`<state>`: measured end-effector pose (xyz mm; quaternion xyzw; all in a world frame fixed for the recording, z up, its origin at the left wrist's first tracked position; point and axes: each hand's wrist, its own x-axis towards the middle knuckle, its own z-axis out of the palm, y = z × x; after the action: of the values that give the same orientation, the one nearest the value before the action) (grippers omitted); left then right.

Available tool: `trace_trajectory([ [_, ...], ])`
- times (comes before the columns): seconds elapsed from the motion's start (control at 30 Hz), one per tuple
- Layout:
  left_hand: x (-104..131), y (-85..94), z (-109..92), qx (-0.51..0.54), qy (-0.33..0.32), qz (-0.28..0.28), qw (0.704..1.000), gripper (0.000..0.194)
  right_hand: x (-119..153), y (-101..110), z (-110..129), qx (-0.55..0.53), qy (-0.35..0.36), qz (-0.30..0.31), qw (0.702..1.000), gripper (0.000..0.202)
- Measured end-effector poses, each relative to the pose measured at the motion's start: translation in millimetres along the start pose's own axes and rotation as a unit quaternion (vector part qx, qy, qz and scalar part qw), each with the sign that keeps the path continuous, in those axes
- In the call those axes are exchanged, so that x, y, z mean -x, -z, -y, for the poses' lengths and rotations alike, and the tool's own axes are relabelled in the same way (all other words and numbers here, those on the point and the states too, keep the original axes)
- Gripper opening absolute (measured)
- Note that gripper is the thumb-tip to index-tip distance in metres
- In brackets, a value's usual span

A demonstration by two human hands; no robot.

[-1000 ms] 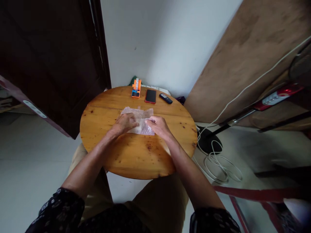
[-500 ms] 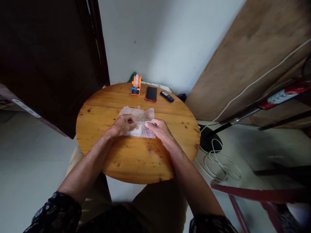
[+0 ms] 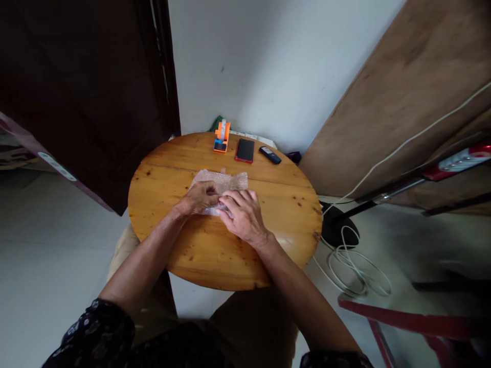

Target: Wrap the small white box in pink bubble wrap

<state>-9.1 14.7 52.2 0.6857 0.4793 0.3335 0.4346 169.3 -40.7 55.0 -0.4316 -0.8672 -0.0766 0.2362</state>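
A sheet of clear bubble wrap (image 3: 233,181) lies on the wooden table, its far part spread flat and its near right part folded inward. My left hand (image 3: 199,198) has its thumb and fingers closed on the wrap's left side. From the right, my right hand (image 3: 244,215) curls over the folded edge, its fingertips meeting those of the left. Whatever lies under the fingers is mostly covered by both hands. At the wrap's far edge a small strip of tape (image 3: 223,170) sticks out.
The oval wooden table (image 3: 215,255) carries an orange and blue tape dispenser (image 3: 221,137), a phone with a red edge (image 3: 245,150) and a small dark handset (image 3: 270,155) toward the wall. On the floor at right lie a coiled white cable (image 3: 351,266) and a black stand base (image 3: 340,227).
My right hand has moved left over the bubble wrap, folding its right side inward toward my left hand. The left hand stays on the wrap. The whole view has shifted slightly.
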Motion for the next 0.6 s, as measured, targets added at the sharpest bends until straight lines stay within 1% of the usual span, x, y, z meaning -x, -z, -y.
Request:
trace_trajectory([
  [0.07, 0, 0.8, 1, 0.003, 0.005, 0.004, 1.000, 0.011, 0, -6, 1, -0.006, 0.016, 0.023, 1.000, 0.030],
  [0.13, 0, 4.3, 2, 0.004, 0.002, 0.003, 1.000, 0.014, 0, -10, 0, -0.004, 0.014, 0.031, 0.999, 0.033],
  [0.2, 2, 11.3, 4, 0.008, -0.007, -0.009, 1.000, 0.018, 0, -11, -1, 0.002, 0.009, 0.036, 0.999, 0.033],
  [0.27, 4, 20.6, 6, 0.000, -0.012, -0.027, 1.000, 0.027, 0, -10, 0, 0.013, 0.007, 0.045, 0.999, 0.032],
  [0.33, 6, 28.9, 7, -0.044, 0.002, -0.036, 0.998, 0.038, 0, -9, 3, 0.030, 0.011, 0.053, 0.998, 0.032],
  [0.4, 6, 33.9, 8, -0.120, 0.028, -0.043, 0.991, 0.043, -1, -9, 5, 0.053, 0.017, 0.055, 0.997, 0.034],
  [0.5, 7, 38.1, 10, -0.219, 0.057, -0.085, 0.970, 0.040, -3, -11, 7, 0.080, 0.018, 0.056, 0.995, 0.034],
  [0.6, 15, 46.9, 13, -0.253, 0.078, -0.144, 0.954, 0.036, -5, -12, 8, 0.088, 0.014, 0.057, 0.994, 0.032],
])
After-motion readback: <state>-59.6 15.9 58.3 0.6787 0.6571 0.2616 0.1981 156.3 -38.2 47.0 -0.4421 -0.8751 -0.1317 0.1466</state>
